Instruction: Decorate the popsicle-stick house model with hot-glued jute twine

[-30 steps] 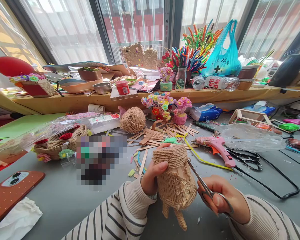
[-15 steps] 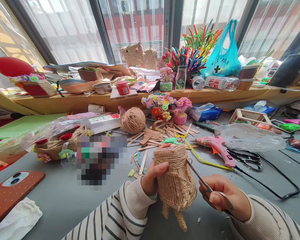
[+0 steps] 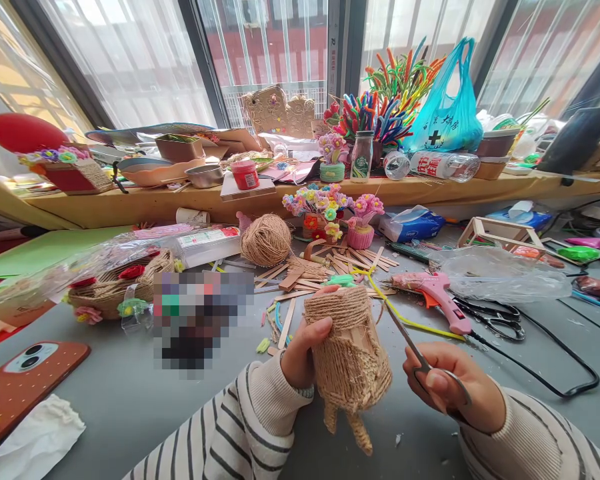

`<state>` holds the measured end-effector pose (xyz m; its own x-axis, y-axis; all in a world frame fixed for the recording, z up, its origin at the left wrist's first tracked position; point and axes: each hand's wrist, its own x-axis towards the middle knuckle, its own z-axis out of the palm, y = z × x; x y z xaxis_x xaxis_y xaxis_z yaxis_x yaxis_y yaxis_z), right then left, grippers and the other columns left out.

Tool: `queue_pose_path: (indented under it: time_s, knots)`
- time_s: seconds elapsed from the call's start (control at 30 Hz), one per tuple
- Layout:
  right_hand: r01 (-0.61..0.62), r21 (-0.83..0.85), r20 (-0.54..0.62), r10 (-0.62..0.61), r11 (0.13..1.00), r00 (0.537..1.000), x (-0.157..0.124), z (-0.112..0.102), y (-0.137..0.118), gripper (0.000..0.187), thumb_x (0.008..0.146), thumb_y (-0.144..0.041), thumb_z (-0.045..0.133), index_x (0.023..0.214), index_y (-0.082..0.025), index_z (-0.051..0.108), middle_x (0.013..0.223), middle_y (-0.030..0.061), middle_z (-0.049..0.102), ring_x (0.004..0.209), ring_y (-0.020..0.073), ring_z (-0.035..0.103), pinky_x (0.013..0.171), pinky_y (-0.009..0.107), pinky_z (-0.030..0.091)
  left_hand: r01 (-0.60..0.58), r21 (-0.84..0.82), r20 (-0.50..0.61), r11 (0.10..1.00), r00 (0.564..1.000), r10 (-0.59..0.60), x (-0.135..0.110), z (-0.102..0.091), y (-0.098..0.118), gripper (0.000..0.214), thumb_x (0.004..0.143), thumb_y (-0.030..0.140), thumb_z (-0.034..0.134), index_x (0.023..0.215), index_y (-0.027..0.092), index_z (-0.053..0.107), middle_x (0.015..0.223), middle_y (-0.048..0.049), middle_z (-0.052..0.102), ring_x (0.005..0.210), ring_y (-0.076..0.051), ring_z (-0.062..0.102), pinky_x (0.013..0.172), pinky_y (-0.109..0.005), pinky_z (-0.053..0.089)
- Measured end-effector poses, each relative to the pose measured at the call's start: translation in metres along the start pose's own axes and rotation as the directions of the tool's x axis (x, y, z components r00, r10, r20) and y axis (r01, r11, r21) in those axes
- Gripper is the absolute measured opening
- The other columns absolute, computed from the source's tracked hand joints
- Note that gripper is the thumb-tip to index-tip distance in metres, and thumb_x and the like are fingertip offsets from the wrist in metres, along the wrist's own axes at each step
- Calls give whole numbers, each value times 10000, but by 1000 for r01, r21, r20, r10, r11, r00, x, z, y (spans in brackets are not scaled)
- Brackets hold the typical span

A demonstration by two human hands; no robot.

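Observation:
My left hand (image 3: pixel 305 347) is closed round the left side of a twine-wrapped craft piece (image 3: pixel 350 353), tilted a little, with short wrapped legs at its lower end. Bare wood-coloured surface shows between the bands of twine. In my right hand (image 3: pixel 455 383) are metal scissors (image 3: pixel 416 353), fingers through the handles and blades pointing up and left. Their tips are close to the upper right edge of the piece, where a loose strand of twine sticks out. Whether the tips touch that strand I cannot tell.
Behind the piece lie a ball of twine (image 3: pixel 266 240) and scattered wooden craft sticks (image 3: pixel 300 280). A pink glue gun (image 3: pixel 437 293) with a black cable and black-handled scissors (image 3: pixel 495 320) lie right. A phone (image 3: pixel 40 380) and crumpled tissue (image 3: pixel 43 437) are at the left.
The scissors have moved slightly right and down, away from the edge of the piece. The craft piece has shifted a little left in my left hand, and a loose twine strand now shows.

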<state>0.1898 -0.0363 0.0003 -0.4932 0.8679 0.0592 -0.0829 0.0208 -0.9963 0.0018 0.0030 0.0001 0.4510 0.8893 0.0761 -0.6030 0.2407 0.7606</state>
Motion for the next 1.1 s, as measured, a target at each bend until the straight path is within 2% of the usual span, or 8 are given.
queue_pose_path:
  time_s: [0.13, 0.3, 0.53, 0.73, 0.83, 0.9, 0.97, 1.1]
  knots:
    - [-52, 37, -228, 59, 998, 972, -1, -5, 1, 557, 625, -707, 580, 523, -197, 381, 420, -80, 294, 379, 32, 207, 382, 223, 110, 145, -147, -12, 978, 989, -148, 3, -4, 5, 501, 629, 483, 647, 992, 139, 620, 917, -101, 703, 960, -343, 634, 841, -457, 482]
    - [-32, 52, -429, 51, 998, 902, 0, -12, 0, 586, 580, -739, 597, 482, -183, 441, 412, -89, 227, 395, 39, 165, 423, 238, 78, 94, -307, -143, 947, 979, -144, 8, -7, 15, 508, 677, 471, 609, 1052, 129, 576, 891, -89, 708, 892, -283, 658, 838, -413, 485]
    - [-42, 130, -425, 94, 991, 900, 3, -13, -2, 645, 536, -828, 508, 486, -186, 492, 349, -88, 248, 365, 32, 109, 402, 228, 65, 81, -308, -181, 948, 973, -141, 9, -9, 15, 586, 730, 444, 569, 1214, 126, 478, 962, -114, 702, 875, -276, 665, 828, -406, 483]
    - [-191, 250, -290, 261, 949, 921, 6, -12, -6, 746, 501, -898, 401, 555, -181, 600, 324, -80, 276, 326, 19, 78, 385, 225, 41, 48, -286, -211, 957, 971, -111, 7, -7, 13, 460, 697, 425, 602, 1048, 128, 586, 866, -94, 722, 873, -297, 674, 794, -405, 510]
    - [-250, 90, -414, 264, 964, 871, 9, -11, -4, 631, 540, -814, 520, 511, -185, 553, 305, -90, 247, 315, 23, 115, 385, 232, 74, 71, -298, -229, 952, 963, -144, 7, -5, 14, 419, 660, 424, 641, 960, 133, 612, 777, -78, 721, 889, -324, 671, 811, -436, 508]
    - [-277, -97, -531, 186, 956, 827, 10, -10, 1, 545, 552, -734, 601, 544, -189, 566, 333, -85, 285, 335, 41, 194, 398, 239, 132, 78, -307, -224, 948, 963, -152, 7, -5, 14, 406, 649, 422, 652, 935, 136, 617, 746, -70, 718, 904, -331, 666, 820, -445, 507]
    - [-301, -290, -596, 74, 908, 800, 10, -11, 7, 468, 556, -658, 653, 589, -196, 590, 375, -73, 352, 371, 66, 282, 421, 252, 199, 65, -307, -215, 949, 967, -136, 7, -5, 15, 392, 659, 419, 644, 933, 139, 617, 752, -69, 717, 939, -330, 656, 835, -445, 504]
    - [-356, -550, -597, -58, 755, 800, 9, -16, 20, 310, 551, -485, 719, 611, -216, 576, 378, -75, 424, 402, 102, 386, 472, 269, 287, 33, -300, -222, 953, 970, -104, 7, -5, 15, 400, 668, 411, 635, 957, 136, 614, 815, -80, 717, 991, -326, 636, 859, -432, 497]
